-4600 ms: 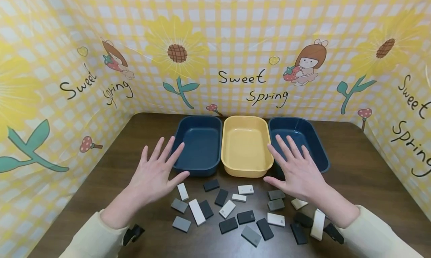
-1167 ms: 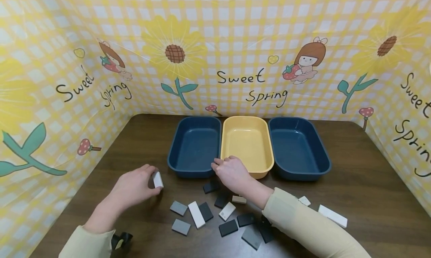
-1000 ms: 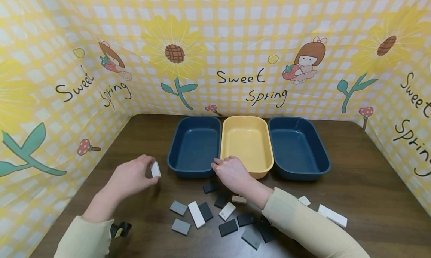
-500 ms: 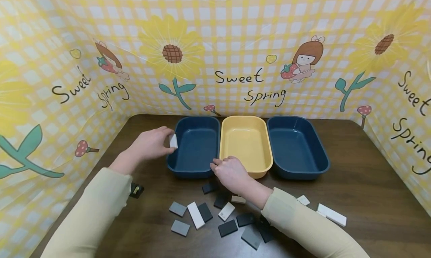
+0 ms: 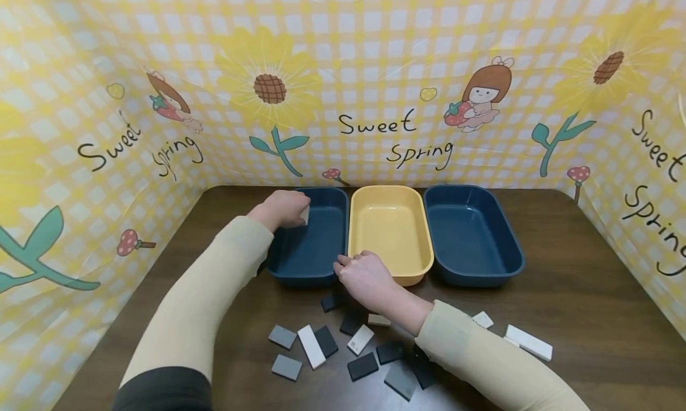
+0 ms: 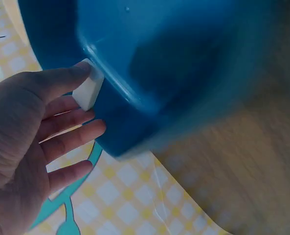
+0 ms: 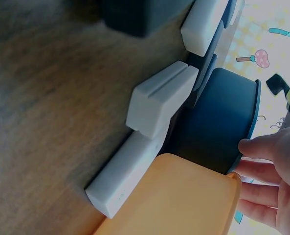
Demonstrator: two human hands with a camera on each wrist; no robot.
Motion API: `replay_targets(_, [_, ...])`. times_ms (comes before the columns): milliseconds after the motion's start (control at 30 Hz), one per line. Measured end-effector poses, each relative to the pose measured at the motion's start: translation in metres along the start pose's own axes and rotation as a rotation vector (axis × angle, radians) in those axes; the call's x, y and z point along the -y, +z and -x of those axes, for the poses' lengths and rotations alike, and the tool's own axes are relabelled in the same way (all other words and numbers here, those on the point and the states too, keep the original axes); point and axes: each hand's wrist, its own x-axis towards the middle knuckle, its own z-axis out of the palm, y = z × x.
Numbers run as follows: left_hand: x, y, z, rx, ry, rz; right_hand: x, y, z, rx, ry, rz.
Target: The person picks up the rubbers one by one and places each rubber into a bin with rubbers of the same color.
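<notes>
My left hand [image 5: 284, 208] is inside the left blue bin [image 5: 321, 274], near its far left. Between thumb and index finger it pinches a small white rectangular block [image 6: 90, 87]; the other fingers are spread apart. Shadow darkens the bin floor in the left wrist view. My right hand [image 5: 370, 280] is at the front corner where the left blue bin meets the yellow bin [image 5: 390, 235]. In the right wrist view, the blue rim passes between thumb and fingers. Part of that grip is hidden.
Another blue bin [image 5: 474, 277] stands right of the yellow one. In front lie several loose blocks, including a grey block [image 5: 286, 367], a black block [image 5: 362, 367], a white block [image 5: 312, 346] and a long white block [image 5: 527, 342]. A patterned cloth [image 5: 396, 41] encloses the table.
First both hands hovered open. Later the left hand, holding the white block, moved up and right into the left blue bin. The right hand stayed put, and some right-hand blocks shifted.
</notes>
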Motion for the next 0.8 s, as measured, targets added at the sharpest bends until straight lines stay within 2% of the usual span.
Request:
replay_targets(133, [-0.006, -0.003, -0.013, 0.079, -0.033, 0.002, 0.000, 0.000, 0.000, 0.001, 0.000, 0.011])
replay_targets(233, [-0.009, -0.005, -0.017, 0.131, -0.072, 0.013, 0.000, 0.000, 0.000, 0.000, 0.001, 0.011])
replay_targets(333, [-0.010, -0.002, -0.021, 0.172, -0.104, -0.018, 0.000, 0.000, 0.000, 0.004, 0.000, 0.007])
replay_targets(533, [-0.007, 0.007, -0.025, 0.202, -0.122, -0.085, 0.000, 0.000, -0.001, 0.021, 0.008, 0.008])
replay_targets(800, [-0.006, 0.011, -0.027, 0.229, -0.120, -0.056, 0.000, 0.002, -0.001, 0.001, 0.017, 0.002])
